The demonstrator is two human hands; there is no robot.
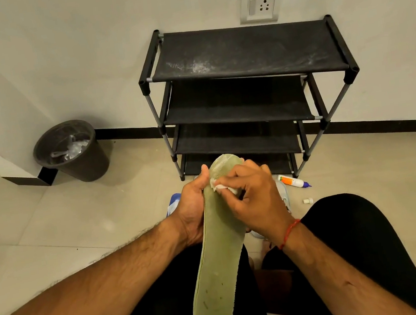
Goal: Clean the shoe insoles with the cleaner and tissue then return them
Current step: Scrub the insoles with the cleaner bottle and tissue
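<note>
The green insole (218, 246) runs lengthwise from six o'clock near the lap up to twelve, its toe end toward the shoe rack (245, 85). The left hand (192, 207) grips its nine-o'clock edge, fingers curled behind, thumb up. The right hand (254, 199) pinches the tissue (223, 188) against the forefoot, so wiping likely runs down toward six.

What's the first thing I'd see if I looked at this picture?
A long green insole in the middle, gripped by the left hand while the right hand presses a white tissue near its far end. Behind it stands a dusty black shoe rack.
</note>
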